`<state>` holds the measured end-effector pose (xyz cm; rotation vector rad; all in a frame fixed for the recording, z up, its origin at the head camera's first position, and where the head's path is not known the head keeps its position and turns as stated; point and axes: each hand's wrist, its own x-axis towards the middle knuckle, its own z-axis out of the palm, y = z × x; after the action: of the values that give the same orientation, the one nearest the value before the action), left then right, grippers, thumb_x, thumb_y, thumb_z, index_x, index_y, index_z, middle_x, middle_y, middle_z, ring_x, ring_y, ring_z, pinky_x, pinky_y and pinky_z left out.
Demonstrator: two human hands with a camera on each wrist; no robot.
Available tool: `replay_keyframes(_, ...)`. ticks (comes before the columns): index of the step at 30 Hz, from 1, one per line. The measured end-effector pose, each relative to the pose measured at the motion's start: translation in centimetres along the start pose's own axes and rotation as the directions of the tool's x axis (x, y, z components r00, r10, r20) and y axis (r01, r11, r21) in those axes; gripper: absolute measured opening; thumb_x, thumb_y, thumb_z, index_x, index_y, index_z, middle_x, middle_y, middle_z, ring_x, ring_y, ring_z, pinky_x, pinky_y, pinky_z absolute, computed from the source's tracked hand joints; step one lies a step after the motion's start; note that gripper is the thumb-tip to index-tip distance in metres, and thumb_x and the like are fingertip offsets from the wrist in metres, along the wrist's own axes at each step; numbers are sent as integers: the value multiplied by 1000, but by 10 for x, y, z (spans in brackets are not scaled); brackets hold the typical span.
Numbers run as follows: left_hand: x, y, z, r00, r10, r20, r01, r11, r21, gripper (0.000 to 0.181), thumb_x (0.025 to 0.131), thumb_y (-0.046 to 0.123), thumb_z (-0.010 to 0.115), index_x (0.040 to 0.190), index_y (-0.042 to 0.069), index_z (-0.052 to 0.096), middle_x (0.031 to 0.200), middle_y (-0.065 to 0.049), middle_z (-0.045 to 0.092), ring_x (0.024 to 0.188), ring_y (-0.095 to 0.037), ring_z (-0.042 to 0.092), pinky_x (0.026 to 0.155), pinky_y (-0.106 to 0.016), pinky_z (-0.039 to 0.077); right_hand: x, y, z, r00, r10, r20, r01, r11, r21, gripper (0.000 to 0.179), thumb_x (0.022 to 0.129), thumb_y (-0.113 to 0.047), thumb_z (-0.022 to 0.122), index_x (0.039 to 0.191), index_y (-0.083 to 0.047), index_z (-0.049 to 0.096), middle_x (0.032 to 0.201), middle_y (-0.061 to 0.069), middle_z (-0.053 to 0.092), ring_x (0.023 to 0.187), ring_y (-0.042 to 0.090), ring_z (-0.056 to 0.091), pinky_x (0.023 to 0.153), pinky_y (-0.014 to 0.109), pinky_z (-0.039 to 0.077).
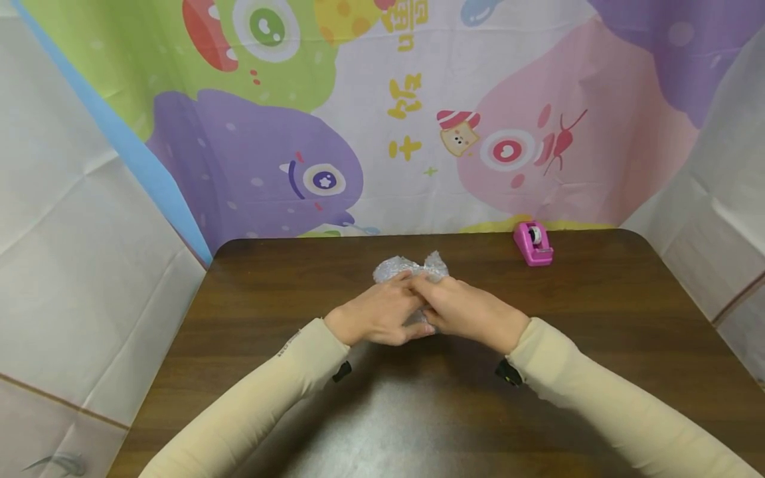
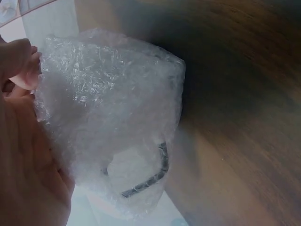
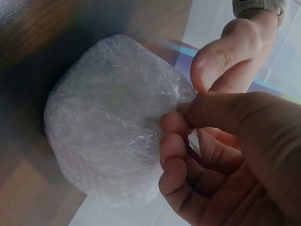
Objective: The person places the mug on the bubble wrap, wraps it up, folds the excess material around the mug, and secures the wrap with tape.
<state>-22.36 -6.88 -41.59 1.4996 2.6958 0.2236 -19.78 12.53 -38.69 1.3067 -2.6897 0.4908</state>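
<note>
A bundle in clear bubble wrap [image 1: 394, 267] stands on the table, mostly covered by both hands in the head view. Through the wrap [image 2: 113, 89] in the left wrist view shows a dark bent strip [image 2: 146, 184], shaped like a handle; the rest of the wrapped object is blurred. My left hand [image 1: 382, 312] holds the bundle from the left, its thumb on the near side. With thumb and forefinger my right hand [image 3: 221, 127] pinches gathered wrap at the bundle's end. The two hands meet and overlap over it.
A pink tape dispenser [image 1: 534, 244] stands at the back right of the brown wooden table [image 1: 287, 285]. Behind the table hangs a cartoon-printed cloth [image 1: 394, 192], and pale panels [image 1: 66, 265] flank both sides.
</note>
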Motion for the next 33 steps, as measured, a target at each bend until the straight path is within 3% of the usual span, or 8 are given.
replay_keyframes(4, -1, 0, -2, 999, -3, 50, 3, 1000, 5, 50, 107, 40, 50, 148, 11, 54, 157, -5, 50, 156, -28, 29, 131, -46, 15, 0, 0, 0, 1000, 1, 8, -1, 1000, -7, 26, 93, -1, 68, 117, 1, 59, 77, 1, 62, 56, 4, 49, 53, 18, 46)
replay_keyframes(8, 1, 1, -2, 998, -22, 62, 19, 999, 37, 45, 109, 32, 48, 147, 11, 55, 156, -4, 51, 156, -28, 28, 131, -45, 14, -1, 0, -1, 1000, -2, 19, 1, 1000, 24, 34, 93, -1, 69, 125, 2, 58, 87, 6, 70, 63, 6, 56, 59, 20, 53)
replay_keyframes(11, 2, 3, 0, 998, -37, 49, 34, 997, 66, 40, 108, 30, 50, 142, 12, 60, 154, -3, 54, 155, -27, 31, 131, -45, 17, -1, 0, -7, 995, 37, 94, -46, 994, 98, 43, 94, -3, 70, 134, 2, 56, 86, 6, 70, 63, 8, 57, 58, 20, 52)
replay_keyframes(15, 2, 4, 1, 999, -33, 23, 30, 995, 93, 38, 107, 28, 53, 140, 11, 61, 153, -3, 55, 154, -27, 35, 129, -47, 22, -2, -1, -18, 962, 132, 238, -175, 970, 170, 54, 92, -4, 72, 142, 1, 51, 81, 4, 68, 62, 9, 57, 57, 21, 50)
replay_keyframes(20, 1, 5, 1, 1000, -15, 0, 15, 996, 88, 38, 107, 29, 54, 138, 8, 61, 152, -6, 56, 152, -29, 38, 129, -49, 23, -5, -4, -25, 936, 211, 280, -267, 947, 177, 50, 88, 0, 75, 133, 3, 55, 81, 6, 72, 65, 11, 63, 60, 24, 55)
replay_keyframes(25, 2, 3, 2, 1000, -5, 10, 4, 996, 91, 39, 109, 31, 50, 141, 10, 58, 151, -5, 56, 153, -28, 37, 129, -47, 22, -6, -11, -29, 920, 293, 260, -341, 926, 164, 43, 87, 2, 74, 128, 3, 59, 73, 2, 67, 57, 9, 57, 54, 22, 49)
replay_keyframes(30, 1, 2, 1, 999, 34, -29, -31, 995, 98, 30, 109, 30, 50, 130, 11, 59, 147, -7, 60, 150, -29, 42, 127, -49, 27, -10, -11, -33, 929, 319, 187, -345, 930, 128, 7, 91, 2, 71, 97, 1, 74, 74, 1, 69, 58, 7, 56, 54, 22, 49)
replay_keyframes(33, 1, 1, 1, 997, 55, -45, -50, 994, 101, 24, 109, 30, 50, 122, 12, 60, 145, -7, 62, 149, -29, 43, 126, -50, 29, -12, -8, -33, 933, 319, 167, -340, 932, 123, 4, 91, -1, 73, 89, 0, 77, 78, 3, 74, 64, 6, 62, 61, 24, 55)
